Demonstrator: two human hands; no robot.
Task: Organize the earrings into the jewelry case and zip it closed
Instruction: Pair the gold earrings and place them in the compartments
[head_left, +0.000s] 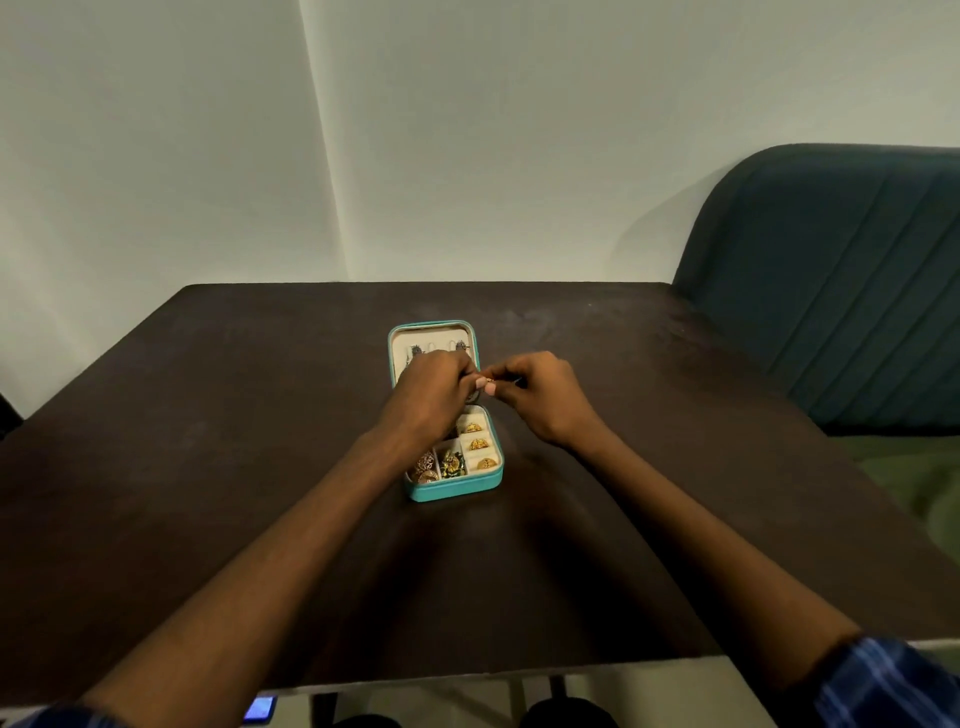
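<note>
Head view: small earring (490, 383) pinched between left hand (434, 397) and right hand (540, 397), above open jewelry case (457, 491).

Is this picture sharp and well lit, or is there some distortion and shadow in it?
Head view: wide-angle bend curves the wall corner and the table edges; dim, soft light; faint arm shadows on the table; the jewelry case is fairly sharp, but the small item pinched between left hand and right hand is too small to resolve.

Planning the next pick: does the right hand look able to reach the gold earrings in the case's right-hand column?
Probably yes: the right hand hovers just beyond the gold earrings, which lie uncovered; it would first have to release the small piece it pinches.
</note>
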